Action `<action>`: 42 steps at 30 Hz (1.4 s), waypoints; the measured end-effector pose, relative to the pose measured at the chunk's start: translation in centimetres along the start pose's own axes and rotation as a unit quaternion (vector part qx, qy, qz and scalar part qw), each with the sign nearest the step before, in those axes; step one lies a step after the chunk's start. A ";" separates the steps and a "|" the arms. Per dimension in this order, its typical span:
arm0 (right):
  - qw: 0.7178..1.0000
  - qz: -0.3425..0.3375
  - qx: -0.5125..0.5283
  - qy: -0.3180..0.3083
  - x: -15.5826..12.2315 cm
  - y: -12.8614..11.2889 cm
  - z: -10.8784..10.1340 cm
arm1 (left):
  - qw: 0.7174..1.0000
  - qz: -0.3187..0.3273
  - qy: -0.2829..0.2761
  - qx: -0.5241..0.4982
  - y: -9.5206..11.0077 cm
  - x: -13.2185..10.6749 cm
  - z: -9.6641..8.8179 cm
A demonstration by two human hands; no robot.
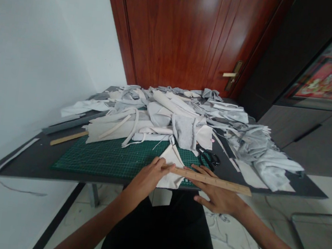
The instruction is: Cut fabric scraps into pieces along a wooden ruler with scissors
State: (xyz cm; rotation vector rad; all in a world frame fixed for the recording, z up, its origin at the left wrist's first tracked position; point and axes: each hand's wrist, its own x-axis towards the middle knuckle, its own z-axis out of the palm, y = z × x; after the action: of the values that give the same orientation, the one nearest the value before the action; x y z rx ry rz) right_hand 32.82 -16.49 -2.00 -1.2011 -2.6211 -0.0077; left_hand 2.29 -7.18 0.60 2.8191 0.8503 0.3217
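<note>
My left hand (148, 177) is closed at the left end of a wooden ruler (219, 182), its fingertips pressed onto a piece of white fabric (173, 157). The fabric tapers to a point at the far side and hangs slightly at the table's front edge. My right hand (216, 196) lies with fingers stretched and thumb apart, the ruler crossing over its fingers. Its fingertips reach near the fabric's right edge. Beneath the fabric is a green cutting mat (105, 157). Black-handled scissors (209, 158) rest just beyond the right hand, with their blades partly hidden by cloth.
White and grey fabric scraps (167, 112) are heaped across the back of the dark table (26, 162), with another pile (272, 164) at right. A second wooden strip (68, 137) lies at left. A brown door (176, 33) stands behind, a cabinet (309, 133) at right.
</note>
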 end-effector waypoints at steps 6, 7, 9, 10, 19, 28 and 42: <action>0.998 0.061 -0.013 0.022 0.2 -2.8 0.5 | 0.999 -0.025 -0.001 0.030 0.6 0.5 0.2; 0.996 0.084 -0.024 0.026 0.3 -3.5 0.8 | 0.999 -0.025 0.000 0.031 0.7 0.5 0.2; 0.989 0.132 -0.052 0.041 0.4 -5.0 1.6 | 0.999 -0.026 0.000 0.033 0.7 0.5 0.2; 0.985 0.152 -0.067 0.050 0.5 -5.6 2.1 | 0.999 -0.027 -0.003 0.035 0.7 0.5 0.1; 0.958 0.233 -0.151 0.070 1.7 -7.9 3.2 | 0.998 -0.014 -0.007 0.055 -0.3 0.6 0.6; 0.945 0.260 -0.197 -0.018 3.9 -9.5 1.6 | 0.997 -0.026 -0.020 0.063 -0.1 0.6 0.8; 0.968 0.217 -0.046 0.121 4.6 -5.7 -0.1 | 0.998 -0.001 -0.038 0.054 0.1 1.1 -1.6</action>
State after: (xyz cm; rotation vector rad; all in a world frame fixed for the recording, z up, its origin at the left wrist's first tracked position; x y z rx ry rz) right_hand 25.76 -16.81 -0.27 -1.6656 -2.1268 -0.1841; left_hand 2.84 -6.49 2.32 2.9073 0.8802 0.1720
